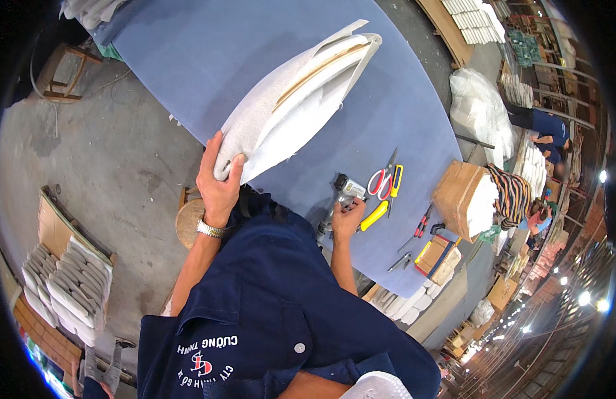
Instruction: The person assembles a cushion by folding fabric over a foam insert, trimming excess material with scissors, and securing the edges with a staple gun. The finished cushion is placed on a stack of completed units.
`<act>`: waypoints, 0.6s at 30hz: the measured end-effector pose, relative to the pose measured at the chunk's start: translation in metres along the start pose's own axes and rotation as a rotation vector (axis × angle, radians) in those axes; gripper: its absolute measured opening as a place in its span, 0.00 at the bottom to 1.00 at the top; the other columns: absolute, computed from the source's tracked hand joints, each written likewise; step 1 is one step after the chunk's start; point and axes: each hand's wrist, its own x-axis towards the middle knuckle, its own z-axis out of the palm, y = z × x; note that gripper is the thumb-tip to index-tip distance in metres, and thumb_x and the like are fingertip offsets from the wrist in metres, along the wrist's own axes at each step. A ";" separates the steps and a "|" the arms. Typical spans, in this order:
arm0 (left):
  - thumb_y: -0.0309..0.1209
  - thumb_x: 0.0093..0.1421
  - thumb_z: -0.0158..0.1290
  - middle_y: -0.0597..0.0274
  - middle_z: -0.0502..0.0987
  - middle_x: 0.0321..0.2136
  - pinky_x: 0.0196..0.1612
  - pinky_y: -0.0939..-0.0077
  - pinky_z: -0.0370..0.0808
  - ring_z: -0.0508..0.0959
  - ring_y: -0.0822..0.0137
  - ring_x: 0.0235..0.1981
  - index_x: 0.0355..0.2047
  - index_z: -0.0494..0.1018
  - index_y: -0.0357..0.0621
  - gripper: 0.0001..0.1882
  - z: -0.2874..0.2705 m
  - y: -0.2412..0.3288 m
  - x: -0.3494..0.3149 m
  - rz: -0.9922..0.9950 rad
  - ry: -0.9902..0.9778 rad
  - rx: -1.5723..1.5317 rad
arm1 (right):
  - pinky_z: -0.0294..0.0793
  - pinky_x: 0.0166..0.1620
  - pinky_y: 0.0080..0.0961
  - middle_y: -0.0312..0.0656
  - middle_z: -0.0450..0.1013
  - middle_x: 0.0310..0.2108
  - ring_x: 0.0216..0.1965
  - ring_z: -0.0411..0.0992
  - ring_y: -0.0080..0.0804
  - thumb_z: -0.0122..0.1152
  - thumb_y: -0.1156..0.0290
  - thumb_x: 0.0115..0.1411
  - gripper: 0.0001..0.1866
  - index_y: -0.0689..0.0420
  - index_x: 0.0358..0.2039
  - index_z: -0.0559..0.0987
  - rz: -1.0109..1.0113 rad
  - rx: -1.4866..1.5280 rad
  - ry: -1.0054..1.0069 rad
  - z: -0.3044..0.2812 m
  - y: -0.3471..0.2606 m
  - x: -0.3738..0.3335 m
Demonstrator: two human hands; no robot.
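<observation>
My left hand [219, 183] grips the near end of a cushion panel [248, 126], thumb on one side and fingers on the other. The panel is tilted up on edge above the blue-grey table [188, 60]. It has light grey fabric outside, white padding, and a strip of wooden board [314, 72] showing along its open side. Close to my body, my right hand [348, 216] is closed round a silver and black staple gun [348, 186] lying at the table's near side. Beside it are scissors [380, 184] with red and white handles, a yellow cutter knife [396, 179] and a yellow-handled tool [374, 217].
Further right lie a red-handled screwdriver [423, 221] and an open wooden box [436, 257]. A cardboard box [458, 196] stands beyond the table edge. A wooden stool [189, 223] is at my left, with stacked padded panels [72, 286] behind. Other people work at far right.
</observation>
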 end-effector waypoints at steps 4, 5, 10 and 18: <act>0.35 0.59 0.68 0.49 0.77 0.60 0.66 0.58 0.69 0.73 0.46 0.65 0.61 0.74 0.40 0.31 0.001 0.003 0.000 0.006 0.009 0.028 | 0.75 0.46 0.36 0.50 0.68 0.45 0.45 0.70 0.44 0.76 0.71 0.51 0.33 0.62 0.54 0.68 -0.062 -0.048 0.065 0.007 -0.008 -0.002; 0.35 0.59 0.68 0.48 0.77 0.60 0.66 0.58 0.69 0.73 0.46 0.65 0.61 0.74 0.40 0.31 0.001 0.001 -0.001 0.025 0.023 0.020 | 0.75 0.46 0.35 0.49 0.68 0.44 0.44 0.70 0.43 0.76 0.71 0.51 0.33 0.62 0.54 0.68 -0.088 -0.068 0.058 0.006 -0.006 0.001; 0.37 0.56 0.71 0.48 0.78 0.58 0.65 0.57 0.71 0.73 0.42 0.64 0.59 0.76 0.42 0.32 0.005 -0.004 -0.002 0.088 0.064 0.077 | 0.72 0.45 0.28 0.40 0.67 0.42 0.40 0.69 0.28 0.72 0.77 0.55 0.29 0.59 0.55 0.68 0.111 0.421 -0.205 -0.028 -0.001 0.021; 0.43 0.55 0.71 0.52 0.77 0.60 0.65 0.54 0.72 0.72 0.39 0.64 0.60 0.75 0.45 0.34 0.003 -0.002 -0.006 0.114 0.044 0.147 | 0.76 0.44 0.28 0.42 0.76 0.44 0.39 0.75 0.28 0.75 0.69 0.60 0.25 0.68 0.54 0.76 -0.066 0.454 -0.528 -0.077 -0.152 -0.030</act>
